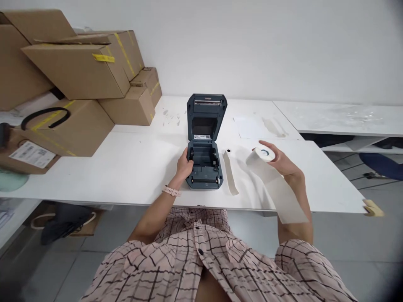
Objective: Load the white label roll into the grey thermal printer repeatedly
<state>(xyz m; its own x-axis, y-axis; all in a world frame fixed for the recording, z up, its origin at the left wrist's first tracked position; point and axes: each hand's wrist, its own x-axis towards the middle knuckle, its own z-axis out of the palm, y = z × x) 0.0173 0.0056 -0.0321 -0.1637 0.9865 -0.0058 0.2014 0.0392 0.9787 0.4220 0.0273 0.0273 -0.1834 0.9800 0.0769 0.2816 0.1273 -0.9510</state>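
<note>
A dark grey label printer stands on the white table with its lid raised, so its inside shows. My left hand grips the left side of the printer's base, thumb over the rim. To the right of the printer, my right hand holds a white label roll above the table, fingers wrapped round its far side. A long loose strip unwinds from that roll toward my right forearm. Between printer and roll, a narrow paper strip lies curled on the table beside a small black-ended piece.
Cardboard boxes are piled at the left, a black curved band on them. A white paper sheet lies behind the roll. The table's front edge runs close to my body. A blue chair stands at the right.
</note>
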